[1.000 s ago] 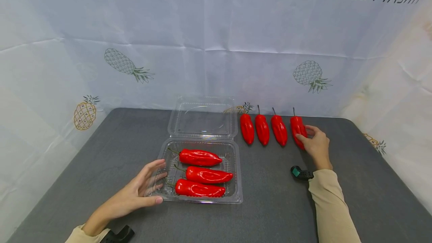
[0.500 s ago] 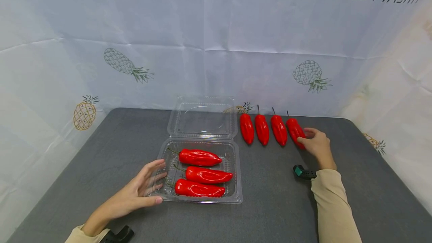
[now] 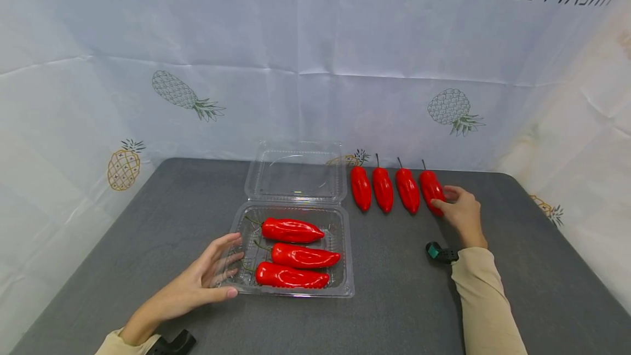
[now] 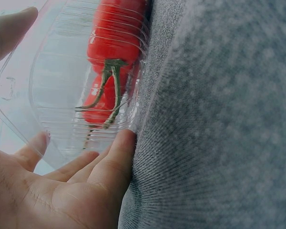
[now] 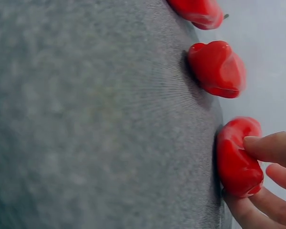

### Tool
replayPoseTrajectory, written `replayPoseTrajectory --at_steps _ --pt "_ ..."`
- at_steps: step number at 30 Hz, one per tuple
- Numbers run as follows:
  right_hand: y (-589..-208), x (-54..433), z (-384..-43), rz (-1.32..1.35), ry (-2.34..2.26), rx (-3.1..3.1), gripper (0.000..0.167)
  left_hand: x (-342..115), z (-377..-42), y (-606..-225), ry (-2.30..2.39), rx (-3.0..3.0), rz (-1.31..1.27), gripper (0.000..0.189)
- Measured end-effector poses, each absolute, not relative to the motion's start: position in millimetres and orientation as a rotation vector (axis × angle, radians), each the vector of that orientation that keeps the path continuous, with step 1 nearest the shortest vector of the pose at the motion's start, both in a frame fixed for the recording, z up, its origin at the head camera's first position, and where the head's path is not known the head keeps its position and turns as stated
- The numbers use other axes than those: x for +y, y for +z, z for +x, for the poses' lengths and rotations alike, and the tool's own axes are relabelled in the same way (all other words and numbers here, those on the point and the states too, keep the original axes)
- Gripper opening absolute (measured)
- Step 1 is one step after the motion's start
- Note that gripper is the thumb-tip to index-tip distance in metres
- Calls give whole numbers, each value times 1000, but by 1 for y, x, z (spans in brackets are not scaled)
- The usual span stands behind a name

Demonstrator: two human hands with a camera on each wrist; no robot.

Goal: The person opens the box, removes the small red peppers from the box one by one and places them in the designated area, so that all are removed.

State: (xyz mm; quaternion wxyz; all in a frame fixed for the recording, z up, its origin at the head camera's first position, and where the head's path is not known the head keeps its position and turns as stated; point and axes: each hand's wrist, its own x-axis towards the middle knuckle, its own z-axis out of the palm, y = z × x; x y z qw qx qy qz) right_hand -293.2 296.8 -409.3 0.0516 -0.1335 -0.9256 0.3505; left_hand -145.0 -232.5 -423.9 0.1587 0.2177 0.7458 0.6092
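Observation:
At the right end of a row at the back of the table, my right hand [image 3: 459,213] pinches a red pepper [image 3: 430,190] between thumb and fingers. The right wrist view shows the thumb on one side of this pepper [image 5: 238,160] and fingertips at its lower side, close to the table. My left hand [image 3: 194,278] is spread along the left side of a clear plastic clamshell box [image 3: 349,267], fingers fairly straight at its wall. Three red peppers [image 3: 305,255] lie sideways in the box, stems to the left. Their green stems [image 4: 115,90] show through the wall in the left wrist view.
More red peppers [image 3: 382,189] stand in line left of the held one, stems toward the back. The box's clear lid [image 3: 296,171] is raised behind its base. A pineapple-print cloth [image 3: 315,108] hangs along the back edge of the dark grey table [image 3: 389,311].
The right hand has shifted the rightmost pepper left toward its row, tilting it, then turned it slightly more upright. The left hand and box have stayed in place.

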Motion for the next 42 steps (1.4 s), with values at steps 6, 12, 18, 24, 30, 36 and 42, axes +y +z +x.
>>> replayPoseTrajectory --at_steps 6,12,18,24,30,36,42 --pt "-411 295 -295 -422 1077 -2779 59 -232 -145 -424 1745 2130 627 89" --pt "-407 296 -293 -387 1073 -2812 62 -232 -146 -424 1750 2122 630 90" --pt "-399 294 -289 -301 1062 -2803 62 -233 -145 -424 1716 2150 582 90" --pt "-392 289 -288 -240 1037 -2784 60 -233 -146 -425 1726 2145 604 90" --pt "-383 285 -286 -188 1023 -2799 62 -233 -147 -426 1740 2131 623 90" --pt "-377 278 -284 -119 1051 -2825 62 -233 -147 -426 1739 2135 621 90" --pt "-371 269 -282 -64 1041 -2868 61 -233 -146 -426 1742 2134 620 90"
